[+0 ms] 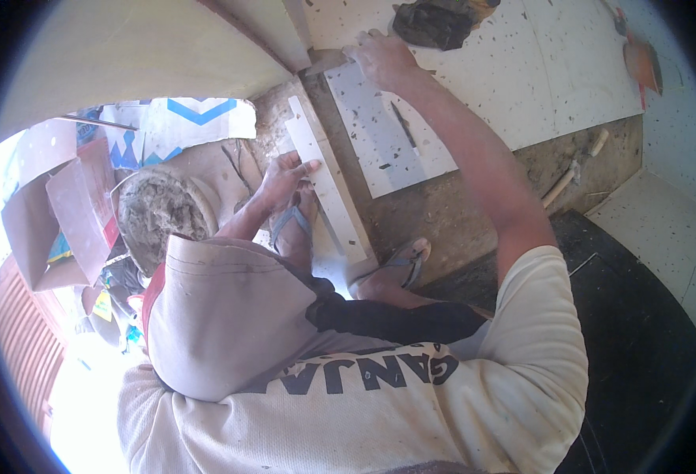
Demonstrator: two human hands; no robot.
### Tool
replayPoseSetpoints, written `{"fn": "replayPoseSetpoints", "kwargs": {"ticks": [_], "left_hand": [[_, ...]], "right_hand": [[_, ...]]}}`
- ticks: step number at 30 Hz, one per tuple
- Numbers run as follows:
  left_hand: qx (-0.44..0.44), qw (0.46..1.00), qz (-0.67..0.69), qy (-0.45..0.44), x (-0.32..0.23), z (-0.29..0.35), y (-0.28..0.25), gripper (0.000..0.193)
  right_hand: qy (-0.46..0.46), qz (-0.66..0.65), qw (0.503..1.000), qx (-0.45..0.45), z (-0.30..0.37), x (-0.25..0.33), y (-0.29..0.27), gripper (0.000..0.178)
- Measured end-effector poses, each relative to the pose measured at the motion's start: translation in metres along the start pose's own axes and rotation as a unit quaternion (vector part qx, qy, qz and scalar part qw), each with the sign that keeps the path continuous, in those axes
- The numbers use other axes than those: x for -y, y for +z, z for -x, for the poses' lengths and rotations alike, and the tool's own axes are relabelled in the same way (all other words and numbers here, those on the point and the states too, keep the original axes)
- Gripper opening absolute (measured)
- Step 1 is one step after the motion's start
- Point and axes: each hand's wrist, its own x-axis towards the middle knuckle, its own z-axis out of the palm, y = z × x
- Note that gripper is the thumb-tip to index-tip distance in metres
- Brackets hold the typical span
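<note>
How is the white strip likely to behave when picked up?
The strip is probably stiff: its long edges run straight. Being long and narrow, it may tip if gripped at one end. Its flat shape should keep it from rolling.

Strip [330, 193] at left hand [281, 183], bucket [208, 207] left of that hand, box [86, 193] left of bucket, slab [363, 126] right of strip, pen [404, 126] on slab

Bldg site / rm. under constr., tiling-type work area.
Shown by: wet-looking grey mortar [157, 209] kept in bckt. [205, 202]; pale tile-like slab [541, 88] flecked w/ dark debris; narrow white strip [326, 189] set nr. it; rough bare base [458, 193] left exposed alongside, w/ wood-handled tool [561, 186] laid there; opened cardbd. box [87, 189] kept nr. bckt.
</note>
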Motion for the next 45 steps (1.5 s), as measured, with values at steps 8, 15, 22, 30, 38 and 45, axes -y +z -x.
{"fn": "replayPoseSetpoints", "kwargs": {"ticks": [8,15,22,30,38,45], "left_hand": [[-0.007,1.000,0.023,-0.003,-0.007,0.001,0.005,0.027],[-0.030,0.999,0.013,-0.015,-0.008,0.002,0.003,0.025],[-0.052,0.999,0.018,0.003,-0.015,0.006,0.005,0.026],[-0.029,0.999,0.013,0.007,-0.007,0.003,-0.012,0.028],[-0.056,0.998,0.010,0.020,-0.023,0.010,-0.004,0.027],[-0.059,0.997,0.011,0.046,-0.027,0.009,-0.002,0.031]], "right_hand": [[-0.010,0.019,0.999,0.039,-0.025,-0.016,-0.014,0.025],[-0.024,-0.043,0.983,0.176,-0.044,-0.018,-0.018,0.025],[-0.058,-0.062,0.969,0.232,0.010,0.017,-0.018,0.023],[-0.002,-0.136,0.936,0.326,0.068,0.035,-0.028,0.025],[0.011,-0.185,0.929,0.320,0.123,0.052,-0.017,0.028],[0.027,-0.222,0.928,0.298,0.163,0.060,-0.009,0.030]]}}
